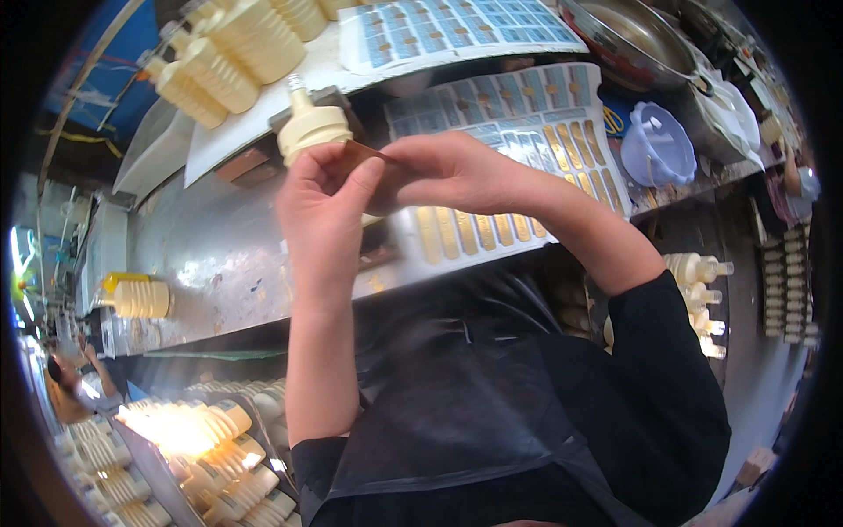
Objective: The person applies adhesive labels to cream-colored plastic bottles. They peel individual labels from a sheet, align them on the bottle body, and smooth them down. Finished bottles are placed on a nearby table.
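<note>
Above the workbench my left hand (320, 198) and my right hand (452, 171) meet, both with closed fingers. Between their fingertips is a small thin brown piece (358, 155), whose kind I cannot make out. Just behind my left hand a cream ribbed bottle (314, 127) stands with its narrow neck up; its lower part is hidden. Beneath and beside my right forearm lies a sheet of gold strip labels (479, 230), partly covered by the arm. A further printed blue and gold label sheet (492, 101) extends behind it.
Several cream bottles (224, 66) stand on the raised shelf (329, 88), beside another label sheet (457, 31). A lilac bucket (657, 145) and a large metal pan (645, 39) are at right. A ribbed bottle (142, 299) lies at left. Crated bottles (233, 474) fill the lower left.
</note>
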{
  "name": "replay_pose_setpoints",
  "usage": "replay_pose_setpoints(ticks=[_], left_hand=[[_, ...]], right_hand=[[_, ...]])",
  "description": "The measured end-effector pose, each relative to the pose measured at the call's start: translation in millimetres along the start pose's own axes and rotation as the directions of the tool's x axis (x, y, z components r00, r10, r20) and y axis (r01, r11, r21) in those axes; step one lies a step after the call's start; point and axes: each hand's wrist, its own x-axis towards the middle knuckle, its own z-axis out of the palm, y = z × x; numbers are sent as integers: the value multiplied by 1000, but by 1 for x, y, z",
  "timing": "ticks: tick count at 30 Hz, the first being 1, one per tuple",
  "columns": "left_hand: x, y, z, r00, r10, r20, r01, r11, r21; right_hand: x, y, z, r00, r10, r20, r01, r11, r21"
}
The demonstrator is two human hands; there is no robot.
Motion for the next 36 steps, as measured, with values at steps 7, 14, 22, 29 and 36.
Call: replay_pose_setpoints(ticks=[7,14,22,29,36], left_hand=[[-61,-21,-33,992,126,18,-123,904,410],[-172,-45,-119,916,371,-150,-211,766,607],[-387,-224,-254,500,-555,-665,716,697,-43],[-542,-272,-241,193,-862,-469,981,162,107],[-550,-241,-235,77,-927,-368,997,61,56]], right_hand=[[-5,11,65,999,19,51,-10,986,-168],[-4,2,69,979,195,59,-181,967,-180],[5,8,30,942,306,-139,-283,945,166],[37,-1,19,933,295,-208,-193,894,404],[68,14,-32,938,327,-117,-267,895,358]])
